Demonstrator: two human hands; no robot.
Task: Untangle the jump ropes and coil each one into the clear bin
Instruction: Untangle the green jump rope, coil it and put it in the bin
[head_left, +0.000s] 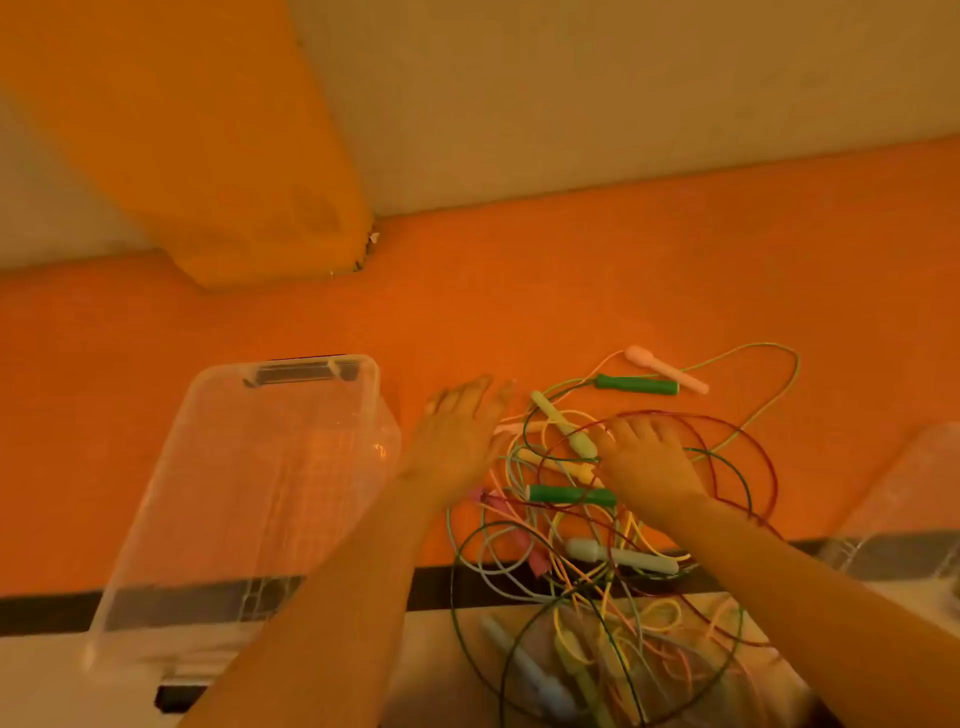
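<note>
We are looking down at the tangle of jump ropes (597, 493) sprawling across the orange surface (519, 291) and spilling over its near edge at 6 o'clock. Our left hand (457, 441) is hovering released, fingers straight, at the tangle's 9 o'clock. Our right hand (644, 462) is resting on the cords, fingers relaxed. The clear bin (249, 493) is sitting at 9 o'clock; another clear container (904, 499) is showing at 3 o'clock.

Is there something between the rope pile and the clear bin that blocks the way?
Only the left hand is between the rope pile and the clear bin. No other object lies on that stretch of orange surface, and the bin is open.
</note>
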